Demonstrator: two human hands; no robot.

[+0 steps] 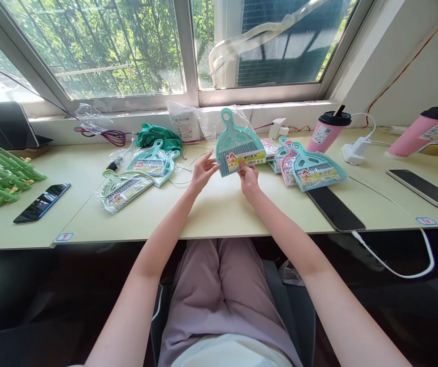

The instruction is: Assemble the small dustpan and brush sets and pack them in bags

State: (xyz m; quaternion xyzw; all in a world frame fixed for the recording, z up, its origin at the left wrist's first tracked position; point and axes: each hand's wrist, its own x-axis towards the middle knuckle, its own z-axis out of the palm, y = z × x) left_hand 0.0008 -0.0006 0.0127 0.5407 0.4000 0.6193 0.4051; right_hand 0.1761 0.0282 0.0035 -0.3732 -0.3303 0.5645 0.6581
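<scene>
My right hand (249, 179) grips the lower edge of a mint-green mini dustpan-and-brush set (238, 148), thumb on its yellow printed label. The set is held upright above the table, handle up, its grey bristles showing. My left hand (203, 172) is at the set's left edge, fingers apart, fingertips at or just touching the rim. Clear plastic (213, 122) shows behind the set. Several bagged sets (152, 162) lie to the left, a light green one (125, 191) in front. On the right is a pile with a pink set (288, 165) and a mint-green one (316, 171).
Phones lie at the left (42, 204), under the right pile (337, 210) and at far right (425, 188). Two pink cups (322, 135) stand near a white charger (355, 150). Green stalks (5, 173), a green bag (158, 136) and cables (114, 136) are along the back and left.
</scene>
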